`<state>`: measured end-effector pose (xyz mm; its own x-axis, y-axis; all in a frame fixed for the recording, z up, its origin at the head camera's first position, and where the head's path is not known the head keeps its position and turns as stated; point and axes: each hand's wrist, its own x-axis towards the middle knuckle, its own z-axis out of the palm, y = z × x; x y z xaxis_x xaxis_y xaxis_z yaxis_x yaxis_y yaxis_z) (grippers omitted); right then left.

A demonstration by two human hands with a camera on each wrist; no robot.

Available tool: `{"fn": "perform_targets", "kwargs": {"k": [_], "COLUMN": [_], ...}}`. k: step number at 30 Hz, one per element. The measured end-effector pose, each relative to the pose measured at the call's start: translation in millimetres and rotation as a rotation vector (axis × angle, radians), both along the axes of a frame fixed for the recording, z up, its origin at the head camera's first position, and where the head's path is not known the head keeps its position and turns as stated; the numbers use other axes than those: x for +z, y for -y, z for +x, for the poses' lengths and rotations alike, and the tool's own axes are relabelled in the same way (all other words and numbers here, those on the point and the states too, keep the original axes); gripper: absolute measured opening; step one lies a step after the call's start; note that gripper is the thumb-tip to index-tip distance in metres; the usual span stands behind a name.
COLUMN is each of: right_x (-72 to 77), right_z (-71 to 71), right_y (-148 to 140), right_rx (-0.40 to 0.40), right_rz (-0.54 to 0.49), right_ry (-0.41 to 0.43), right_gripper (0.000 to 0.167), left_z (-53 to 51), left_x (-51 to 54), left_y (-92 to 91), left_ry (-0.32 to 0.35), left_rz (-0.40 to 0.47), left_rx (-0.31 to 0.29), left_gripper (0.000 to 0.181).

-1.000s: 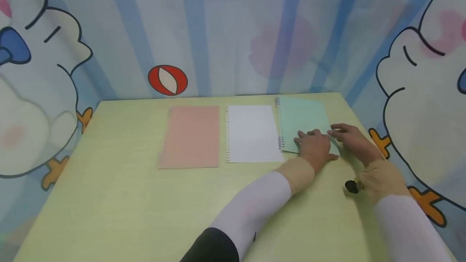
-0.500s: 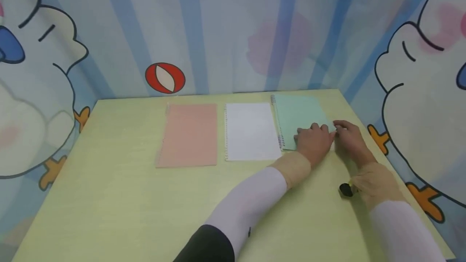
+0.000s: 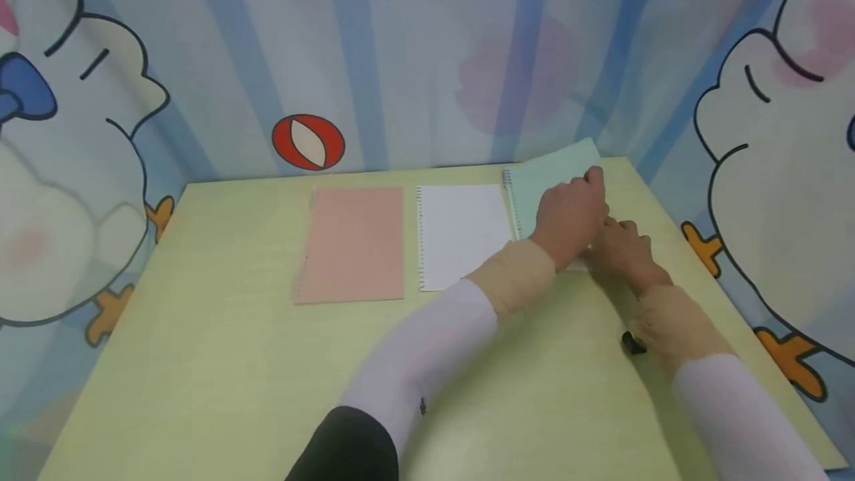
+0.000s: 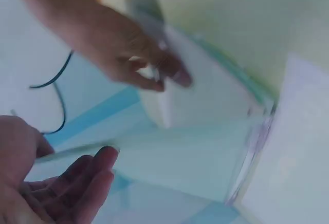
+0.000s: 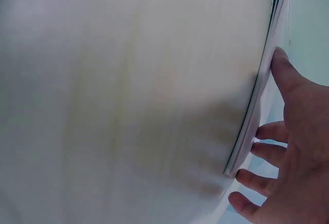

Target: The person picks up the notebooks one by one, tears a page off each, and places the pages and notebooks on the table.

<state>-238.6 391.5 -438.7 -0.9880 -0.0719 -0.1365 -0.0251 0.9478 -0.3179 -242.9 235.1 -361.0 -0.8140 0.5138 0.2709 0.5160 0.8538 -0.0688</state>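
A mint-green spiral notebook (image 3: 548, 175) lies at the table's back right, its cover raised at an angle. My left hand (image 3: 570, 215) grips the cover's free edge; in the left wrist view the green cover (image 4: 180, 157) runs between thumb and fingers, the thumb mostly hidden. Lower down, my right hand (image 3: 624, 249) is at the notebook's right edge. In the right wrist view its thumb and fingertips touch the edge of the page stack (image 5: 252, 103), with the fingers spread and fairly straight. White pages (image 4: 205, 90) show beneath the raised cover.
Left of the green notebook lie a white spiral-edged lined pad (image 3: 461, 236) and a pink notebook (image 3: 354, 243). A cartoon-printed curtain (image 3: 414, 58) hangs behind the pale yellow table (image 3: 267, 384). A small black object (image 3: 633, 344) is by the right wrist.
The left hand has moved up from the notebook's lower part, raising the cover's right side off the pages. The right hand has shifted slightly left and down along the edge.
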Motion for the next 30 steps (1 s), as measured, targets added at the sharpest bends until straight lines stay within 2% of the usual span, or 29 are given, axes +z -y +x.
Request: {"fn": "perform_targets", "kwargs": {"k": [2, 4, 6, 8, 13, 14, 16, 21, 30], "right_x": [-3.5, -6.4, -8.4, -10.1, -6.3, -5.5, -4.9, -7.7, -6.4], "right_z": [-4.9, -9.8, -13.7, -16.0, -16.1, -15.0, -13.2, -9.7, -12.4], "right_y": [1.7, 2.2, 1.6, -0.2, -4.1, -5.1, -8.2, -13.1, -5.7], "right_rx": [0.020, 0.015, 0.004, -0.007, -0.016, -0.014, -0.002, 0.022, 0.028], "right_rz": [0.056, 0.100, 0.130, 0.154, 0.196, 0.203, 0.204, 0.213, 0.200], "right_ry": [0.007, 0.019, 0.033, 0.043, 0.053, 0.049, 0.044, 0.049, 0.038], "right_gripper": [0.097, 0.102, 0.107, 0.109, 0.108, 0.107, 0.107, 0.109, 0.109], "left_z": [-1.1, -1.1, -0.9, -0.3, -1.1, -1.4, -0.9, -0.1, 6.5], "left_x": [12.6, 23.6, 32.2, 37.9, 46.6, 47.5, 49.2, 43.3, 18.0], "left_y": [13.1, 25.3, 35.5, 44.3, 66.3, 70.9, 80.6, 110.1, 158.7], "left_ry": [-0.029, -0.027, 0.001, 0.034, 0.075, 0.078, 0.096, 0.149, 0.281], "left_rz": [-0.003, -0.003, 0.007, 0.006, 0.024, 0.030, 0.027, 0.053, 0.031], "left_rx": [0.015, 0.026, 0.032, 0.042, 0.056, 0.060, 0.072, 0.123, 0.262], "left_gripper": [0.054, 0.064, 0.071, 0.071, 0.022, 0.017, 0.019, 0.026, 0.024]}}
